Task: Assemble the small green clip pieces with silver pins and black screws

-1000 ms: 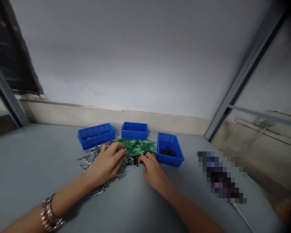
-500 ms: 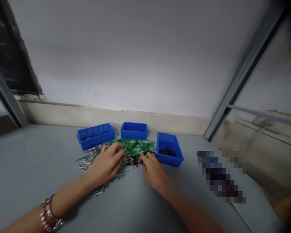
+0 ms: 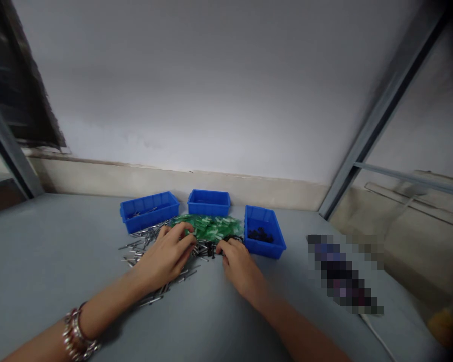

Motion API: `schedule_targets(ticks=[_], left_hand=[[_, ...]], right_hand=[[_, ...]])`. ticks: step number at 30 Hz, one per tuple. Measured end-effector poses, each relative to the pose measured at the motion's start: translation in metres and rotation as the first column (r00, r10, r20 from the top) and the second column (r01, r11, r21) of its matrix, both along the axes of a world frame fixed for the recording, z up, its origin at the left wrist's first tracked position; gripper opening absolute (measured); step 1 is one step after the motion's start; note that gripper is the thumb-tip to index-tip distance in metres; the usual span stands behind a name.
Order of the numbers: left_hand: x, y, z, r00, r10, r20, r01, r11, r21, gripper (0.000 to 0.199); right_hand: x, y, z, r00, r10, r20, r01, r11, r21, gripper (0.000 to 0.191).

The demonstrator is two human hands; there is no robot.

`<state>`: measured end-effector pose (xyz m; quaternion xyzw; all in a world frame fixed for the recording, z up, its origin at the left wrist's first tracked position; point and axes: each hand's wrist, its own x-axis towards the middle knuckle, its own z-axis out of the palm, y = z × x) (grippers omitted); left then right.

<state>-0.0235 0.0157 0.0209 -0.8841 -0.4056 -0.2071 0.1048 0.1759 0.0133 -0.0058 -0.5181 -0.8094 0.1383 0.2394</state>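
Both arms reach forward from the bottom of the view — left forearm (image 3: 109,307) slanting in from the lower left, stacked bracelets (image 3: 77,334) on its wrist, right forearm (image 3: 300,334) coming in from the lower right. Left hand (image 3: 165,260) is palm-down, knuckles up, fingers (image 3: 183,241) curled and pointing in toward the right hand (image 3: 240,274), which is also palm-down with fingers (image 3: 230,246) bent in toward the left. The hands sit near each other, just apart, low at the fingertips — too small to tell whether either is pinching.
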Motion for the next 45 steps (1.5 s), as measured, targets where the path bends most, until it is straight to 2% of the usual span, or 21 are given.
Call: schedule_targets(ticks=[5, 10, 13, 16, 22, 27, 32, 35, 39, 45], left_hand=[[0.002, -0.003, 0.001, 1.0, 0.003, 0.014, -0.003, 1.0, -0.026, 0.019], [0.007, -0.006, -0.007, 0.996, -0.076, 0.05, 0.082, 0.988, -0.129, 0.019], [0.01, -0.007, -0.009, 0.985, -0.159, 0.063, 0.169, 0.963, -0.21, 0.02], [0.011, -0.008, -0.008, 0.982, -0.179, 0.061, 0.189, 0.943, -0.273, 0.02], [0.01, -0.008, -0.007, 0.976, -0.195, 0.095, 0.214, 0.938, -0.272, 0.021], [0.011, -0.008, -0.005, 0.973, -0.202, 0.11, 0.224, 0.937, -0.268, 0.019], [0.011, -0.011, 0.001, 0.976, -0.153, 0.154, 0.187, 0.954, -0.236, 0.017], [0.01, -0.012, 0.003, 0.976, -0.114, 0.188, 0.152, 0.967, -0.204, 0.017], [0.009, -0.012, 0.002, 0.97, -0.098, 0.222, 0.14, 0.973, -0.182, 0.018], [0.01, -0.013, 0.001, 0.966, -0.095, 0.239, 0.14, 0.974, -0.178, 0.018]], right_hand=[[-0.003, 0.0, 0.005, 1.0, -0.027, -0.017, 0.027, 0.999, 0.041, 0.033], [-0.011, -0.007, 0.017, 0.973, 0.058, -0.224, -0.039, 0.995, 0.088, 0.026], [-0.014, -0.01, 0.021, 0.934, 0.081, -0.348, -0.069, 0.997, 0.045, 0.025], [-0.015, -0.01, 0.022, 0.904, 0.067, -0.423, -0.087, 0.996, -0.028, 0.024], [-0.016, -0.01, 0.022, 0.857, 0.065, -0.511, -0.149, 0.981, -0.127, 0.022], [-0.016, -0.009, 0.019, 0.845, 0.091, -0.526, -0.162, 0.983, -0.09, 0.021], [-0.013, -0.008, 0.02, 0.871, 0.101, -0.481, -0.116, 0.993, -0.002, 0.015], [-0.012, -0.009, 0.022, 0.9, 0.084, -0.427, -0.105, 0.994, -0.025, 0.013], [-0.012, -0.008, 0.022, 0.929, 0.081, -0.361, -0.12, 0.989, -0.088, 0.024], [-0.012, -0.005, 0.018, 0.902, 0.078, -0.424, -0.136, 0.985, -0.107, 0.024]])
